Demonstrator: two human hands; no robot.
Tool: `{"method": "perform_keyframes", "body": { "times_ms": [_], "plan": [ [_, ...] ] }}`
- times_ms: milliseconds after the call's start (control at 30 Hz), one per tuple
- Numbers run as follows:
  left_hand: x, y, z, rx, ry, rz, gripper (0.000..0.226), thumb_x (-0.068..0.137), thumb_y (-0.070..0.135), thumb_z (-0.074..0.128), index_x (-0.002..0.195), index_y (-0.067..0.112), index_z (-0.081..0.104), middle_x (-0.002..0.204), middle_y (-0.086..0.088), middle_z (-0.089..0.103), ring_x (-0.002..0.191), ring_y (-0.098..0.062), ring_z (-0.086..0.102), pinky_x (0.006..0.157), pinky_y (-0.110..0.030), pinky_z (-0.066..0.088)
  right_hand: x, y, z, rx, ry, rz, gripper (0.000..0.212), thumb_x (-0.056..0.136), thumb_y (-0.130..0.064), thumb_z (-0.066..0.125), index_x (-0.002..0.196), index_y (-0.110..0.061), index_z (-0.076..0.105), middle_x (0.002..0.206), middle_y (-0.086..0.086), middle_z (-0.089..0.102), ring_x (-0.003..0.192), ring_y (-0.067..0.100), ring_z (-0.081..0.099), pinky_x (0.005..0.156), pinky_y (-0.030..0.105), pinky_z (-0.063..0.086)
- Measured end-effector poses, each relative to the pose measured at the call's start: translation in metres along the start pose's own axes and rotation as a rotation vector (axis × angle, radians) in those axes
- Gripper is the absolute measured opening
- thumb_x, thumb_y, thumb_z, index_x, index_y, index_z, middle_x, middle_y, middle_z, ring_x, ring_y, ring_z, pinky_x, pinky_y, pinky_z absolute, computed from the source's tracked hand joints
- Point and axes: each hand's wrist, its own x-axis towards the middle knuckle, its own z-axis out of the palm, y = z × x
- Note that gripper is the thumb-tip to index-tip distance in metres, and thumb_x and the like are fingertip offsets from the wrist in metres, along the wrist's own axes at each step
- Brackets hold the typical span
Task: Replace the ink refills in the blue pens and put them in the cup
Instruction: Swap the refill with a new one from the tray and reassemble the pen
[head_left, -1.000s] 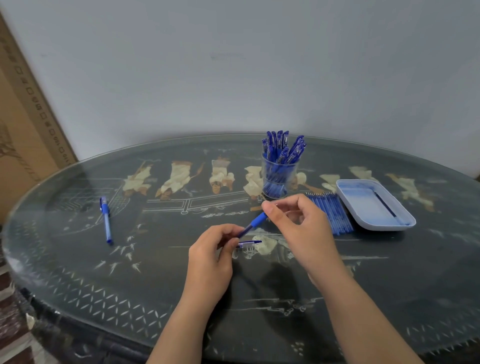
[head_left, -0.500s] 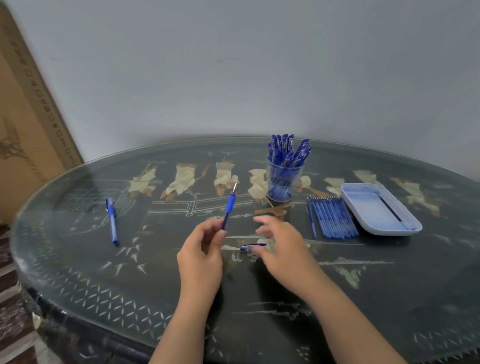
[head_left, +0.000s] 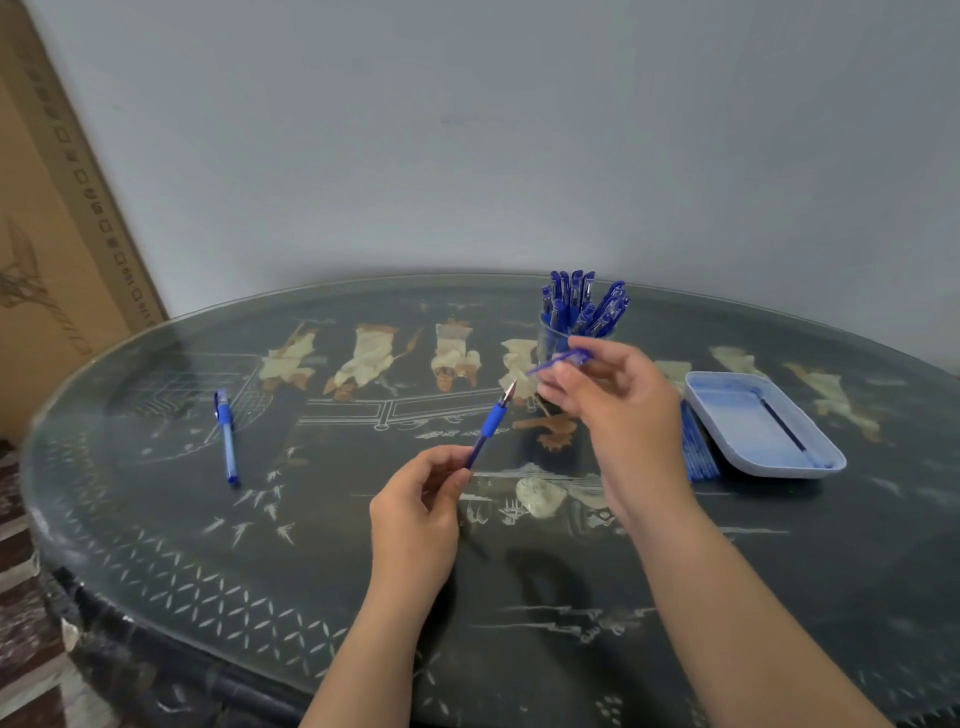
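R hand (head_left: 613, 405) has come up off the table (head_left: 156, 493) since half a sec ago; then it was low over a small blue piece lying on the glass, now it pinches that piece, prob. the pen cap (head_left: 558, 360), in thumb + forefinger, raised just in front of the cup (head_left: 546, 340). L hand (head_left: 415, 509) much as before: fingers curled round the lower barrel of the blue pen (head_left: 492, 422), metal tip up and to the right, aimed toward the cap but not touching it.

Reading: pen looks reassembled, tip on, so refill swap for this one seems done. Cap to go on next, then pen into the cup w/ the other blue pens (head_left: 582, 304).

Elsewhere: fresh refills (head_left: 698, 449) in a row beside the tray (head_left: 779, 472), partly hidden behind R wrist. One dark refill (head_left: 782, 422) lies in the tray. One more pen (head_left: 226, 436) lies well off to the left, untouched, likely the last to do.

Watch: cap small, needs lining up w/ the tip.
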Motion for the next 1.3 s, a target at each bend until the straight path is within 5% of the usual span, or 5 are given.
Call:
{"method": "perform_keyframes", "body": {
  "times_ms": [567,867,1300],
  "plan": [
    [0.002,-0.002,0.000,0.059,-0.031,-0.010,0.035,0.089,-0.003,0.062,0.087,0.031,0.068,0.084,0.010,0.072,0.084,-0.006,0.067,0.076,-0.013,0.051,0.010,-0.003,0.011,-0.440,-0.322,-0.049,0.023,0.087,-0.006,0.070,0.100,-0.025,0.072,0.091,0.000,0.074,0.087,0.014,0.072,0.081,0.035,0.060],
    [0.002,-0.003,-0.001,0.059,-0.053,-0.028,0.031,0.090,-0.005,0.060,0.089,0.026,0.066,0.086,0.006,0.071,0.082,-0.006,0.066,0.077,-0.020,0.052,-0.003,0.005,0.019,-0.406,-0.298,-0.075,0.026,0.092,-0.004,0.064,0.103,-0.027,0.066,0.094,-0.002,0.067,0.080,0.013,0.071,0.069,0.026,0.061],
    [0.001,-0.003,-0.002,0.062,-0.043,-0.025,0.032,0.088,-0.007,0.061,0.089,0.024,0.066,0.087,0.003,0.071,0.083,-0.006,0.065,0.078,-0.019,0.052,-0.006,0.009,0.021,-0.454,-0.301,-0.137,0.033,0.092,-0.006,0.064,0.095,-0.039,0.062,0.092,-0.003,0.066,0.085,0.017,0.070,0.069,0.036,0.062]
  ]
}}
